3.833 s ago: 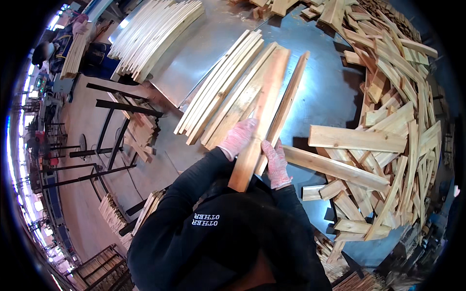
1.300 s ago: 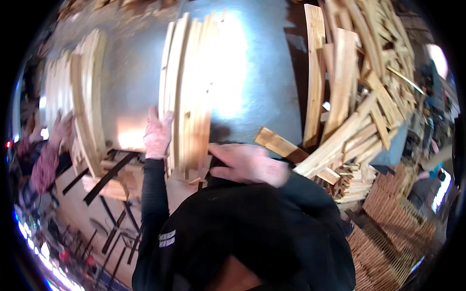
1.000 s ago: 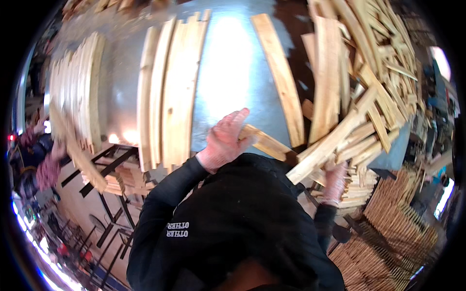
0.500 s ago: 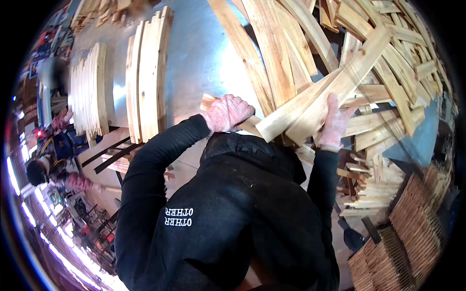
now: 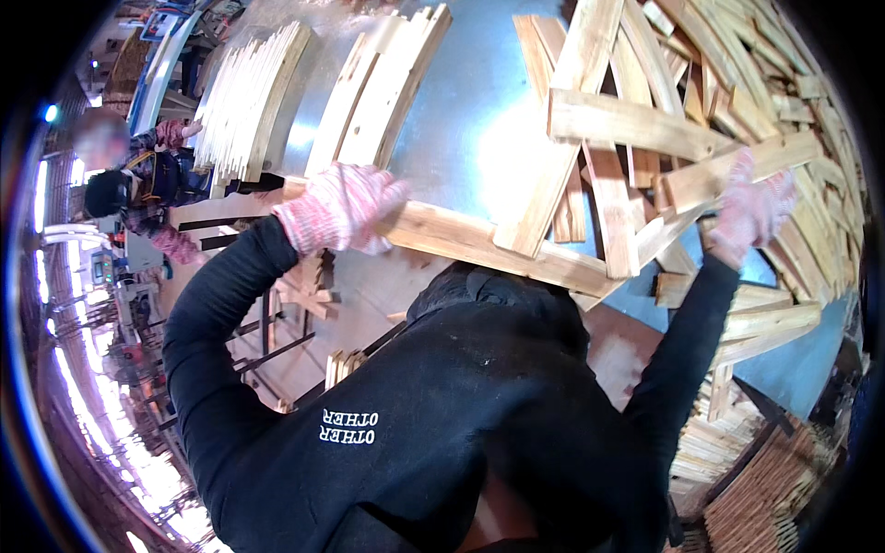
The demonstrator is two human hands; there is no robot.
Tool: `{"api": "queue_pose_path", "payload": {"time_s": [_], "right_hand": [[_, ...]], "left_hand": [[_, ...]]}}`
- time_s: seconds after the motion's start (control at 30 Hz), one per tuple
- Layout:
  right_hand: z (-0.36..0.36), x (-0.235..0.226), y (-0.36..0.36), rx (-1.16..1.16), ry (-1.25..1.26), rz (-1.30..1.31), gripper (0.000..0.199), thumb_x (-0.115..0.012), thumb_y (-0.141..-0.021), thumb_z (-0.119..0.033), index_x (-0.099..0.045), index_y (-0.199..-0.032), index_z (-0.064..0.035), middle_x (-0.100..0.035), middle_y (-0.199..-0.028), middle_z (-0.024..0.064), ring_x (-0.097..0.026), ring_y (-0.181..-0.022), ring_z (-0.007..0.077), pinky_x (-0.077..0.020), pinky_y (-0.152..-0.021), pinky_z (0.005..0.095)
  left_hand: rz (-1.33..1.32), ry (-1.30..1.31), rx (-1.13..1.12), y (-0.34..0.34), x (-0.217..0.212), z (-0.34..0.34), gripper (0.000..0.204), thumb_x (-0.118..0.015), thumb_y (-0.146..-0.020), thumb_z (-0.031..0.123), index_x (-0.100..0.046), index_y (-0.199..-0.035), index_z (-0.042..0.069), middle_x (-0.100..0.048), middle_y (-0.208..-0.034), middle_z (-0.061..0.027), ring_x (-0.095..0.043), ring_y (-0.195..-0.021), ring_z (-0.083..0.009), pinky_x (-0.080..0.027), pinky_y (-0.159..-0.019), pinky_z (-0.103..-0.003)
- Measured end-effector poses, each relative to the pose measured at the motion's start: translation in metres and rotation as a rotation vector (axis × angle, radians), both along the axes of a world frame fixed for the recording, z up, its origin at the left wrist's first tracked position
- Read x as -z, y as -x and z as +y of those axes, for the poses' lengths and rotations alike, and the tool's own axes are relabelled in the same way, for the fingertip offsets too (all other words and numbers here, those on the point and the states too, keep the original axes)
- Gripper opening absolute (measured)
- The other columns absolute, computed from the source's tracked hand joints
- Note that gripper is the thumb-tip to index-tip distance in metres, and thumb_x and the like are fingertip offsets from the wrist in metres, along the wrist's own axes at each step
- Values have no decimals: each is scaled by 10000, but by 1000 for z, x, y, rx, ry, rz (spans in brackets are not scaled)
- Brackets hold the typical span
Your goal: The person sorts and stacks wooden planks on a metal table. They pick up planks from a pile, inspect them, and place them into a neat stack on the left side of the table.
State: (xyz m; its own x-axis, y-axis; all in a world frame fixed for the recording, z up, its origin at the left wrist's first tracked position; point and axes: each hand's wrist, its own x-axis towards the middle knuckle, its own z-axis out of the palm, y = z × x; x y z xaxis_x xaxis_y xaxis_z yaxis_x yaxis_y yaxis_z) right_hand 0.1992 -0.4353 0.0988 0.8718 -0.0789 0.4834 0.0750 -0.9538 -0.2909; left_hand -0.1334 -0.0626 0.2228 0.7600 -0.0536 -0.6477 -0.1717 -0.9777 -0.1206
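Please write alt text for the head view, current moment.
A person's gloved left hand grips a long wooden board at the near edge of a metal table, while the gloved right hand is over a jumbled pile of boards. Beyond the left hand lie neat rows of boards.

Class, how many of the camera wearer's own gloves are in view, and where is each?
2: one on the left hand, wrapped over a long board near its left end; one on the right hand, at the jumbled boards. Neither is hidden.

Can't see part of the long board (image 5: pixel 461 233) under the left hand (image 5: pixel 339 210); can't make out that blurred head (image 5: pixel 100 138)!
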Motion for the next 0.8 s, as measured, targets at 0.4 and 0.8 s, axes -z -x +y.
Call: {"api": "queue_pose_path", "payload": {"time_s": [0.4,0.8], "right_hand": [[112,55,127,-325,172,131,1021,-688,-802,-324,-107,-1571,15,-237,-1578,298,-206,-1471,470,-154,-1220,529],[78,11,231,199,-708,668,1159,-749,-780,-219,69,-1593,-93,-493,-1408,261,-559,-1205,372,-420,-1053,401]], "left_hand": [[-159,291,-504,159,18,61,694,-785,-759,528,-575,-1236,71,-691,-974,-167,-689,-915,-337,-553,-788,-432],[-269,996,-1268,87,131,47,645,-619,-925,542,-585,-1266,-4,-677,-1079,-145,-621,-1016,-223,-469,-927,-374]]}}
